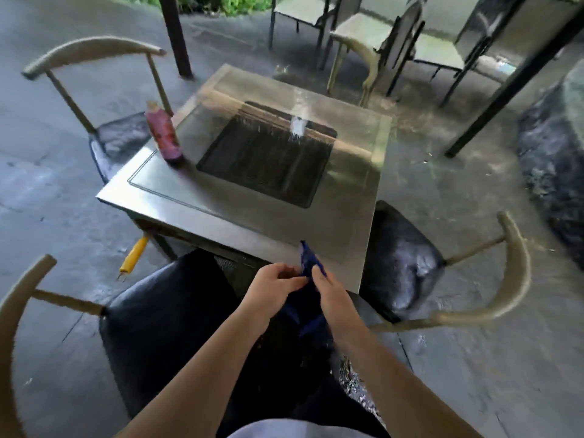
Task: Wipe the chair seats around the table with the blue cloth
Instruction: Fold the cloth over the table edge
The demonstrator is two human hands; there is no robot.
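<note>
You look down on a grey concrete floor [47,184], cracked and damp-looking. A dark post [175,33] stands beyond the metal table [196,197], with greenery [234,3] behind it. Further pale-seated furniture [363,30] stands at upper right, and a dark rock [556,153] lies at the right edge.

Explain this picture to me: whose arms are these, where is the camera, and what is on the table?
No machine here: a person wears one camera on the head, looking down at their own bare arms. The left hand and right hand both hold a blue cloth, fingers curled round it, above the near chair's dark seat. Ahead stands a metal table with a dark sunken middle. On its left edge stands a red bottle. Two more dark-seated chairs, one left, one right, flank the table.
</note>
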